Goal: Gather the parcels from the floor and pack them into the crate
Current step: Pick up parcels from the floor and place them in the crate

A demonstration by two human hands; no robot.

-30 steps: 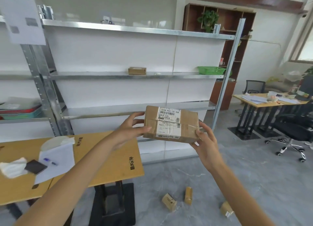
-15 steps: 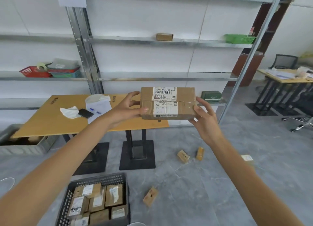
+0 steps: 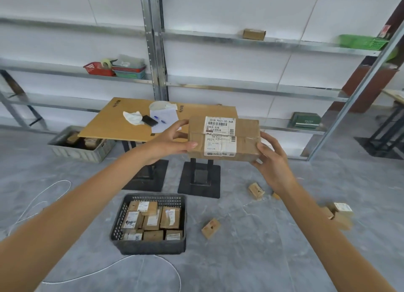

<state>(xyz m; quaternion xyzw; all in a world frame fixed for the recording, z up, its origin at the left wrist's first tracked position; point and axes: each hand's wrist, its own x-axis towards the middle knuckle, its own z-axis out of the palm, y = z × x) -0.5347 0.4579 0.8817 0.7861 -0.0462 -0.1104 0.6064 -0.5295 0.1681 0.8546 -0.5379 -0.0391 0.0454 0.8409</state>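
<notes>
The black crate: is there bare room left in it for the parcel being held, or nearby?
The crate is crowded: parcels cover its bottom, so the held parcel would go on top. Bare floor lies between the crate and the loose parcel to its right, and between it and the white cord on its left.

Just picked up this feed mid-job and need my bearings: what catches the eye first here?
First is the labelled brown parcel, held up at centre between the left grip and the right grip. Below it on the floor stands the black crate, packed with small parcels. To the crate's right, loose parcels lie scattered on the grey floor.
</notes>
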